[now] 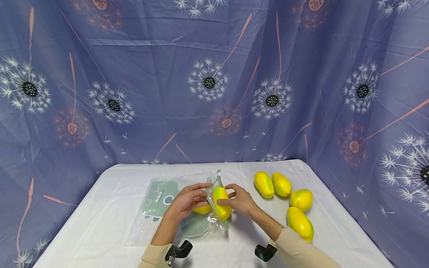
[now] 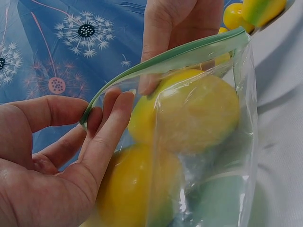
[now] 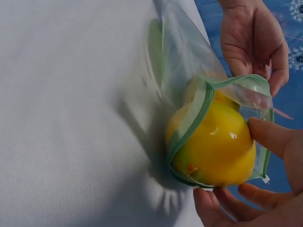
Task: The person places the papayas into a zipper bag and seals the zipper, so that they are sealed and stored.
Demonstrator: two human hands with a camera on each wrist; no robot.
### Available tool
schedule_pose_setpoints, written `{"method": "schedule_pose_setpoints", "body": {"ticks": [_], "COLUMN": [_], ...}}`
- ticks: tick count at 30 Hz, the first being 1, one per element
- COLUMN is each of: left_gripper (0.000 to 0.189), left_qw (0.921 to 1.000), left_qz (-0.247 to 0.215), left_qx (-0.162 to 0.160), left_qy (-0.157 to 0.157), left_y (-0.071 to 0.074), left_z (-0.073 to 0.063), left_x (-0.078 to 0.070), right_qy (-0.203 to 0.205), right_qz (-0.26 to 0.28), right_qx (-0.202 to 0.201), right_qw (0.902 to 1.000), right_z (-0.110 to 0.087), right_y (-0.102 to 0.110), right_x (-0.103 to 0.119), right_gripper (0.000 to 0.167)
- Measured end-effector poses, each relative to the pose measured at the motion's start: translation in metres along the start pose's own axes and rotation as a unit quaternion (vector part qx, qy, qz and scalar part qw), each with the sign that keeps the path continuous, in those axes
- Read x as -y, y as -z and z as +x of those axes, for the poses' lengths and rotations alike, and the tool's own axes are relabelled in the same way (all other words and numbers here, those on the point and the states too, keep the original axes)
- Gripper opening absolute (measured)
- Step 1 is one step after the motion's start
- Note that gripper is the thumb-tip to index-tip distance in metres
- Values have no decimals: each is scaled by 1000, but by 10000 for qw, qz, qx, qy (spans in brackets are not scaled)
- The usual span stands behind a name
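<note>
A clear zip bag (image 2: pixel 203 165) with a green zip edge stands with its mouth spread between my hands. My left hand (image 1: pixel 185 200) pinches the green edge between thumb and fingers, as the left wrist view shows. In my right hand (image 1: pixel 242 201) is a yellow-green mango (image 3: pixel 213 146), lying in the bag's mouth. The right thumb lies on the mango, with the other fingers at its far side and along the bag's edge. Another mango (image 2: pixel 137 184) rests deeper inside the bag, partly covered by the plastic and my left hand.
Several loose mangoes, among them a front one (image 1: pixel 300 224) and a back one (image 1: pixel 263 184), lie on the white tablecloth (image 1: pixel 338 238) at right. A flat clear bag with a green cartoon print (image 1: pixel 157 195) lies at left. A patterned blue curtain (image 1: pixel 161 93) surrounds the table.
</note>
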State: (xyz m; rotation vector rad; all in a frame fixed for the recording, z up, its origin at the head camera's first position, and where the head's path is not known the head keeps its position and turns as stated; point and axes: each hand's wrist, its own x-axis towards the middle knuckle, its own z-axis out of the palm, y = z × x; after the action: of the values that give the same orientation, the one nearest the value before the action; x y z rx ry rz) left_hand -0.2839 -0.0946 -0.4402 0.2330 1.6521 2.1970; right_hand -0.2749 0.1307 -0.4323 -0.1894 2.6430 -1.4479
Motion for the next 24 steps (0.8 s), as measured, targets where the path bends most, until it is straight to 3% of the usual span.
{"method": "schedule_pose_setpoints", "body": {"ticks": [8, 24], "left_gripper": [51, 50], "left_qw": [10000, 9999], "left_qz": [3, -45], "left_qx": [-95, -162], "left_qy": [-18, 16], "left_y": [-1, 0], "left_z": [0, 1], "left_x": [1, 0], "right_qy": [-186, -158], "right_qz": [113, 505], "right_qx": [296, 814], "right_qw": [9993, 9953], "right_z": [-3, -8], "right_y": [7, 18], "right_x": [0, -3], "right_gripper": [63, 63]}}
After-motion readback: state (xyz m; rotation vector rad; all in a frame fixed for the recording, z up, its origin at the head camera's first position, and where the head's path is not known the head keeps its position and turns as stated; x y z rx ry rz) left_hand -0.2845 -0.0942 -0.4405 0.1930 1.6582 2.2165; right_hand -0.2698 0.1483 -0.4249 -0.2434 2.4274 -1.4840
